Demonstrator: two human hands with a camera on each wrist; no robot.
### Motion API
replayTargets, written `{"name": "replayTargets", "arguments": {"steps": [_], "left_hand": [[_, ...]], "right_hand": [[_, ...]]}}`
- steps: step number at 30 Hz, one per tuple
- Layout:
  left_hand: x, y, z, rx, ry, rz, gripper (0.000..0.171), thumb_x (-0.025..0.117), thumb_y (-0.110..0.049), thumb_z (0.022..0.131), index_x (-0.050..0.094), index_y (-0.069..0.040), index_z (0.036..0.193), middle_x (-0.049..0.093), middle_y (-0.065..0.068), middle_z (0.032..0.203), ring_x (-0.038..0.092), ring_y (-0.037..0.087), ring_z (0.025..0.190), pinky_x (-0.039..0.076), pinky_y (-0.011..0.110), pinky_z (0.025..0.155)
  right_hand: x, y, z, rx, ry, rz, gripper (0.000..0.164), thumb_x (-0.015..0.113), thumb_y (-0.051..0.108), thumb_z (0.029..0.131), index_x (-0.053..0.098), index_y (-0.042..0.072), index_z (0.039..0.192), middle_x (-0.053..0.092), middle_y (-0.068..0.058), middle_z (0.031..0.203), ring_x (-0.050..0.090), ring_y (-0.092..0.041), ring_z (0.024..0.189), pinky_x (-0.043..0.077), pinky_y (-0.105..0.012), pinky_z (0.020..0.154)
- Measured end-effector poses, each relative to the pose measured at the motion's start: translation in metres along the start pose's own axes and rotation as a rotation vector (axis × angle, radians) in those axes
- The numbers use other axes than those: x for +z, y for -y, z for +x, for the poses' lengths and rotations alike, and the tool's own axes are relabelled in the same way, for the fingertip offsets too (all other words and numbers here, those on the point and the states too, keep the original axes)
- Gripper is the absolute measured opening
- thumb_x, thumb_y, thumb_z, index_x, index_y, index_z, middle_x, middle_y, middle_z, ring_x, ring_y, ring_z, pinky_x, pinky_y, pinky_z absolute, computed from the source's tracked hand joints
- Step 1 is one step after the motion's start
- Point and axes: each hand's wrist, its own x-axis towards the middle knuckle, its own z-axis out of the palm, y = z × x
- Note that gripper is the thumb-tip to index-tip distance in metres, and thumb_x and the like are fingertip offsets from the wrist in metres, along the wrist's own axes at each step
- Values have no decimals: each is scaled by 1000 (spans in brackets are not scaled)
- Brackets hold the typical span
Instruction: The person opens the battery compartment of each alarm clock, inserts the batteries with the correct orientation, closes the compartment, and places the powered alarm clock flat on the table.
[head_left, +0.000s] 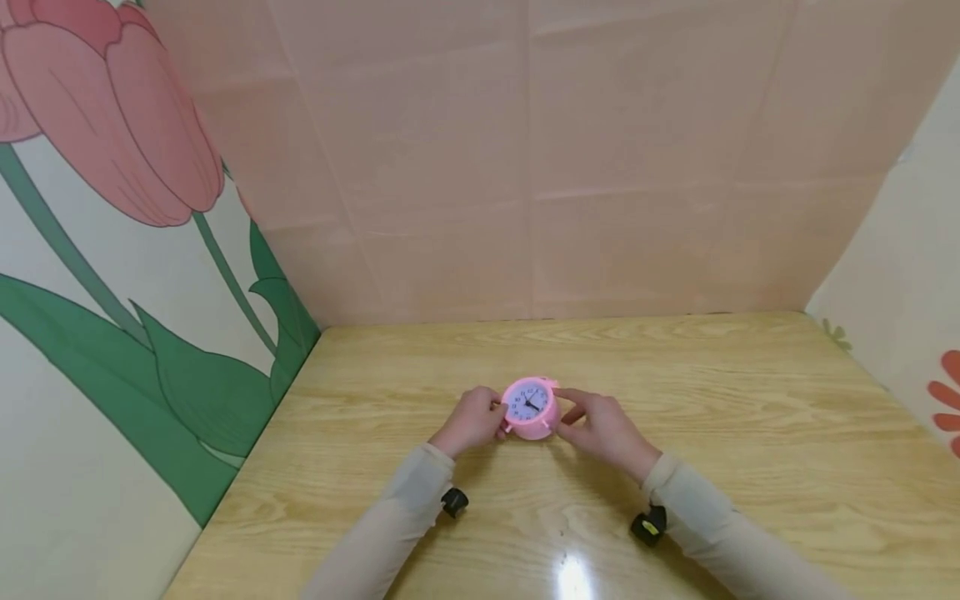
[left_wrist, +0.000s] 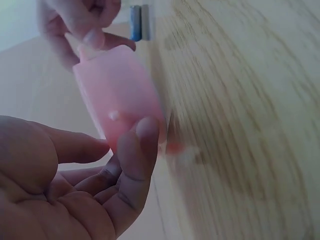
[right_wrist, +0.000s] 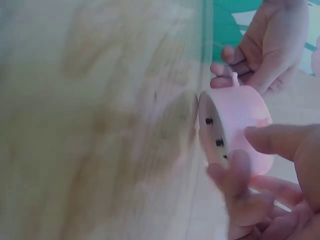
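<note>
A round pink alarm clock (head_left: 530,407) with a white dial lies face up between both hands, close over the wooden table. My left hand (head_left: 474,421) grips its left side. In the left wrist view, that hand's fingers (left_wrist: 134,155) curl against the pink casing (left_wrist: 117,90). On the opposite side, my right hand (head_left: 606,429) holds the rim between thumb and fingers. The right wrist view shows the right thumb (right_wrist: 280,140) on the casing's side, and small black knobs (right_wrist: 219,142) on the clock's back, which faces the tabletop. Short pink feet stick out from the casing.
The glossy wood-grain table (head_left: 360,367) reaches back to a creased pinkish-beige sheet (head_left: 525,167). A wall with painted tulips (head_left: 112,108) borders the left, and a pale wall (head_left: 915,250) the right. Black devices (head_left: 648,525) are strapped at both wrists.
</note>
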Motion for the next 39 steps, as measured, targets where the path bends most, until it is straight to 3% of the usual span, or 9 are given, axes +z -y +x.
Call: {"name": "replayTargets", "arguments": {"steps": [6,12,17,25,29,33,39], "left_hand": [[1,2,0,-22,17,-35,24,50,-6,102,68,1,88,68,12,76,68,22,67,52,18,48],[5,5,3,5,49,-102,28,46,-3,102,68,6,87,69,16,76,69,24,65,60,27,53],[11,6,3,-3,123,-151,27,46,-4,102,68,8,94,70,19,78,65,19,62,62,29,55],[9,6,2,-11,219,-189,26,46,-9,103,67,6,104,70,17,84,65,19,67,63,30,59],[3,4,0,10,161,-117,29,44,-16,106,66,2,111,72,16,85,67,25,70,63,33,62],[0,-5,-3,46,50,-43,37,43,-25,108,58,-1,132,71,13,84,68,29,71,59,30,56],[3,-18,-6,115,-47,18,51,43,-36,107,37,-15,154,66,3,86,59,16,64,52,26,52]], "right_hand": [[-1,0,-1,-35,-81,71,50,77,16,88,61,4,134,74,-7,91,65,-13,74,55,-24,57],[-1,1,0,-19,-112,256,47,78,9,87,63,1,131,72,-7,86,62,-16,75,50,-20,58],[1,3,4,-39,-94,380,47,77,7,87,62,1,131,70,-10,85,58,-15,70,45,-19,52],[2,13,7,-79,-92,346,45,75,6,89,62,0,131,66,-6,82,48,-11,60,38,-19,45],[4,16,7,-90,-94,337,47,75,3,88,59,-1,131,66,-7,80,49,-12,61,39,-19,46],[5,18,9,-62,-103,329,49,77,4,87,56,-1,130,67,-6,81,52,-13,63,41,-19,47],[7,22,11,-50,-125,282,49,77,6,86,57,-3,130,68,-4,83,53,-14,64,42,-19,47]]}}
